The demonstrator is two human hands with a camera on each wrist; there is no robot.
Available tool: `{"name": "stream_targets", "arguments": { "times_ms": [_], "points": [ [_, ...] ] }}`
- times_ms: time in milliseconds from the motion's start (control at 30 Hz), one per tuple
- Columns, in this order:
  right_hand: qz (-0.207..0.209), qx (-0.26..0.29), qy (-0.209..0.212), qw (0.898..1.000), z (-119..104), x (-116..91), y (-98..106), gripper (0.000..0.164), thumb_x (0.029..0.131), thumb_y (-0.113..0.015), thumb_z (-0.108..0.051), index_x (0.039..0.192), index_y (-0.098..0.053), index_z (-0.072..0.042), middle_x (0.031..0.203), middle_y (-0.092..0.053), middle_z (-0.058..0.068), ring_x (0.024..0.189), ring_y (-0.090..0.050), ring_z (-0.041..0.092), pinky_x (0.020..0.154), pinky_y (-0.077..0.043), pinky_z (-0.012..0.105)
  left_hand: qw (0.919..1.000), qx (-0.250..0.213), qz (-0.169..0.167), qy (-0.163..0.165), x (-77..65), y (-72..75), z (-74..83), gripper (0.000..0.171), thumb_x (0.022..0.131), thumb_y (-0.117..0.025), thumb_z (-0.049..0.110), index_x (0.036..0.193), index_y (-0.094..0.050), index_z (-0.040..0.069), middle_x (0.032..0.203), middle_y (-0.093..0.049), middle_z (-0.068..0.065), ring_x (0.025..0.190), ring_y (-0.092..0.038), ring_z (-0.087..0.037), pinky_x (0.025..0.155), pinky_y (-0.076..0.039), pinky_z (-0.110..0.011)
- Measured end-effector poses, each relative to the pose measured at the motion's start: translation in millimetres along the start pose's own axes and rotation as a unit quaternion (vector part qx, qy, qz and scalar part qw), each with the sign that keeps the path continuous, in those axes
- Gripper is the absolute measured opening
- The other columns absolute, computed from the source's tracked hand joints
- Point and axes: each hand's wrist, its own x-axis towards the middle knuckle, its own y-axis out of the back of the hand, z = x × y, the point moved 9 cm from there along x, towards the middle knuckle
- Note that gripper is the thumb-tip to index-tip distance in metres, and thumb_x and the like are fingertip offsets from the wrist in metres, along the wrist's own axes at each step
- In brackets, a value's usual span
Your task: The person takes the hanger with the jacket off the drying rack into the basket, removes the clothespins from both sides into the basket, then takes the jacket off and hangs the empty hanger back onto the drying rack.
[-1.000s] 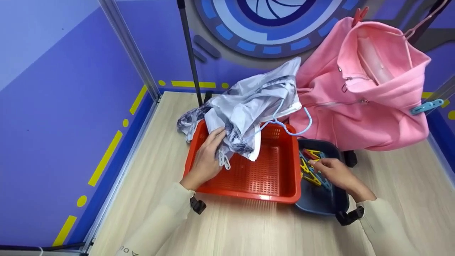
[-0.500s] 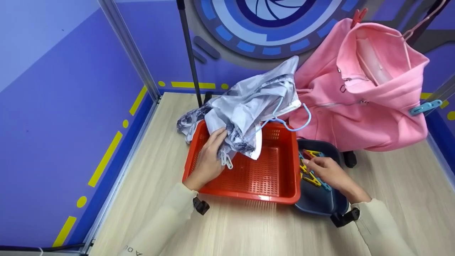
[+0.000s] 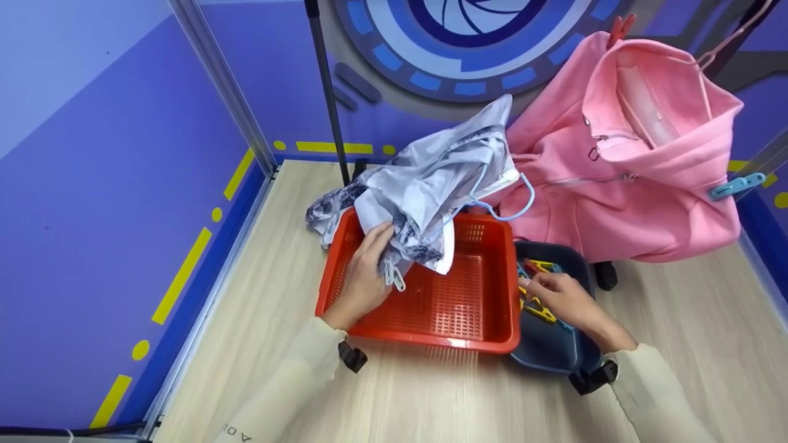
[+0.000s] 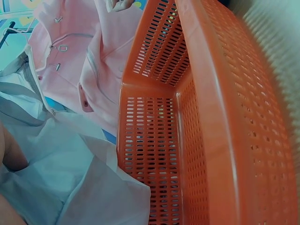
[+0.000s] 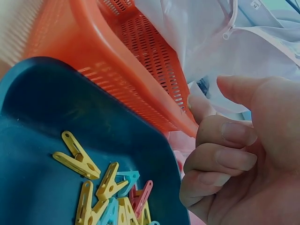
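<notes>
A grey-and-white patterned zip-up jacket (image 3: 425,178) lies bunched over the back left of the red basket (image 3: 431,338). My left hand (image 3: 364,277) grips its near part, and a pale clip-like piece (image 3: 394,275) dangles beside the fingers. From the jacket's opening sticks the hook of a light-blue hanger (image 3: 522,212). My right hand (image 3: 563,301) hovers over the dark blue tub (image 3: 548,357) of yellow, blue and red clothespins (image 5: 110,187). In the right wrist view its thumb and index finger stand apart, the other fingers loosely curled, with nothing held.
A pink hooded jacket (image 3: 652,203) hangs on a pink hanger (image 3: 708,58) at the right, with a red clothespin (image 3: 620,27) and a blue clothespin (image 3: 737,186) on it. Behind the basket stands a black pole (image 3: 331,92). Purple panels border the wooden tabletop (image 3: 443,400).
My right hand has moved a little left over the tub, towards the basket. The blue hanger's hook has shifted slightly left and up, and the left hand keeps its hold on the grey jacket.
</notes>
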Motion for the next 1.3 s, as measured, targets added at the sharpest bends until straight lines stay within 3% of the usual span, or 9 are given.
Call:
{"name": "stream_targets", "arguments": {
  "times_ms": [267,400,867,1067,1300],
  "points": [
    [0.035,0.010,0.026,0.999,-18,-3,5,0.031,0.099,-0.054,-0.026,0.075,-0.062,-0.008,0.061,-0.045,-0.001,0.057,-0.044,0.007,0.051,-0.036,0.020,0.9998,-0.004,0.008,-0.020,1.1,-3.0,1.9,0.048,0.091,-0.058,0.001,0.138,-0.049,-0.001,0.143,-0.049,-0.015,0.132,-0.050,-0.029,0.112,-0.037,-0.039],
    [0.040,0.015,0.042,0.998,-28,-4,3,0.028,0.099,-0.053,-0.018,0.075,-0.062,-0.006,0.061,-0.045,0.001,0.055,-0.042,0.007,0.049,-0.034,0.020,0.9999,-0.003,0.004,-0.011,0.5,-4.4,-0.3,0.050,0.090,-0.059,0.002,0.139,-0.048,0.001,0.144,-0.048,-0.013,0.133,-0.048,-0.029,0.113,-0.036,-0.037],
    [0.041,0.040,0.054,0.997,-18,1,-6,0.036,0.098,-0.054,-0.034,0.078,-0.064,-0.006,0.064,-0.052,0.003,0.057,-0.048,0.012,0.050,-0.041,0.022,0.9999,-0.005,0.000,0.012,-1.0,-14.0,0.7,0.053,0.088,-0.060,0.001,0.140,-0.048,0.001,0.144,-0.047,-0.016,0.134,-0.046,-0.030,0.113,-0.037,-0.039],
    [0.043,0.049,0.055,0.996,-20,1,-8,0.034,0.097,-0.055,-0.034,0.078,-0.064,-0.008,0.069,-0.057,0.001,0.063,-0.051,0.012,0.056,-0.045,0.022,0.9998,-0.002,0.002,0.019,-1.7,-17.9,1.5,0.055,0.088,-0.061,0.002,0.141,-0.047,0.002,0.144,-0.047,-0.016,0.135,-0.045,-0.030,0.113,-0.037,-0.041],
    [0.047,0.055,0.047,0.996,-22,2,-11,0.033,0.098,-0.055,-0.031,0.076,-0.064,-0.009,0.071,-0.057,0.009,0.064,-0.049,0.010,0.055,-0.043,0.022,0.9996,0.001,0.015,0.025,-1.6,-19.8,0.7,0.058,0.085,-0.062,-0.001,0.141,-0.048,0.005,0.144,-0.047,-0.011,0.134,-0.045,-0.026,0.110,-0.041,-0.039]
  ]
}}
